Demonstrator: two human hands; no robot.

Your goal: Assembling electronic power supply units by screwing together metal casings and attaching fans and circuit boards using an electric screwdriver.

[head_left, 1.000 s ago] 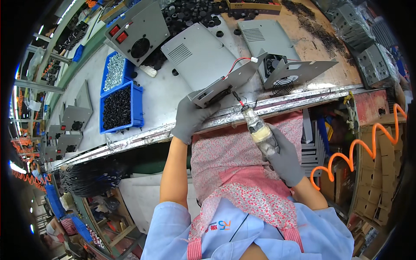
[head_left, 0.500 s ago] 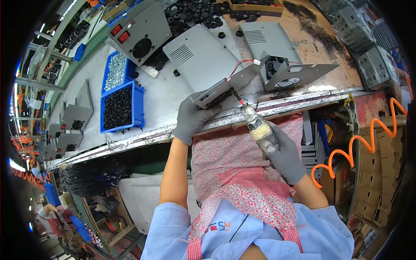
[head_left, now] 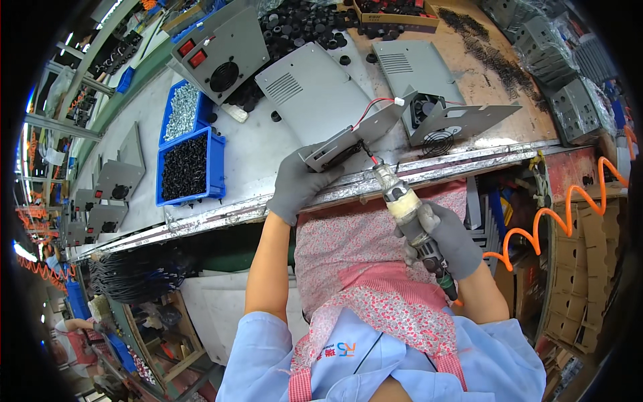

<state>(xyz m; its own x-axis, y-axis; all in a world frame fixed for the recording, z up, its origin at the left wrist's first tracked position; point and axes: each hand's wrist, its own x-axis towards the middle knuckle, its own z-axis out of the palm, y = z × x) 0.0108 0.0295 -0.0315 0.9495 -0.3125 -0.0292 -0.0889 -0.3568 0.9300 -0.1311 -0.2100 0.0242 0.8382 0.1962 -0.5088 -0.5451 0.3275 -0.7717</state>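
Note:
My left hand (head_left: 298, 184), in a grey glove, is closed on the lower left corner of a grey sheet-metal panel (head_left: 315, 80) with vent slots. A fan sits at the panel's upturned front flange (head_left: 375, 128), and a red wire with a white plug (head_left: 398, 102) rises from it. In my right hand (head_left: 452, 238), also gloved, is an air screwdriver (head_left: 404, 206) wrapped in worn tape. Its bit points up and left at the flange, close to the fan; whether it touches a screw is too small to tell.
Right of the panel stands another panel (head_left: 412, 63) with a fan and upright flange. One blue bin (head_left: 218, 175) holds black screws, another silver screws (head_left: 183, 107). Behind is a panel with red switches (head_left: 228, 43) beside black caps (head_left: 295, 27). An orange coiled hose (head_left: 569, 208) hangs at right.
My right hand has loosened and shifted back along the air screwdriver, so more of its rear end shows. The orange hose has swung slightly. My left hand stays on the panel.

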